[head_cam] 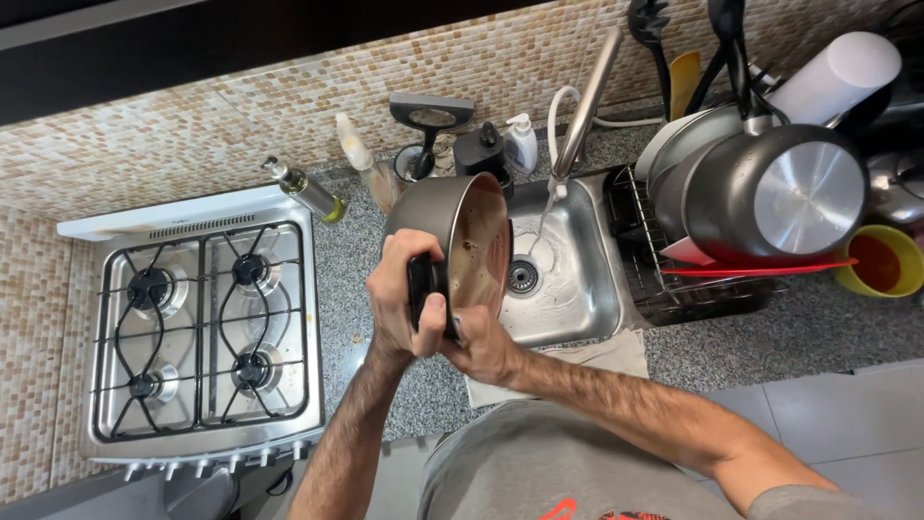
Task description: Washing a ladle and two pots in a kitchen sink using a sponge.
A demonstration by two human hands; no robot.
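the person's grey shirt [539,472] is closest to us, at the bottom. two bare arms reach up from it toward the sink.

the left hand [409,294] is wrapped tight around the black handle [422,289] of a pot [462,236]. the right hand [486,342] is just under the pot's rim, touching it, with its fingers tucked against the inside edge; i cannot tell if they hold anything else. the pot is tipped on its side, so its brown, dirty inside faces right. it is held in the air over the left edge of the sink [563,279].

a pale cloth [597,356] lies on the speckled desk [799,327] at the near edge of the sink. a thin stream of water runs from the tap [587,96] down into the sink, near the drain [522,277].

on the left side of the desk sits a stove [197,332] with four burners. on the right side is a dish rack [674,279] with a big dark pan [770,197] leaning bottom-out, and a yellow cup [881,262] beside it.

along the far edge, by the tiled wall, stand an oil bottle [306,191], a clear bottle [358,154] and a white soap bottle [522,143].
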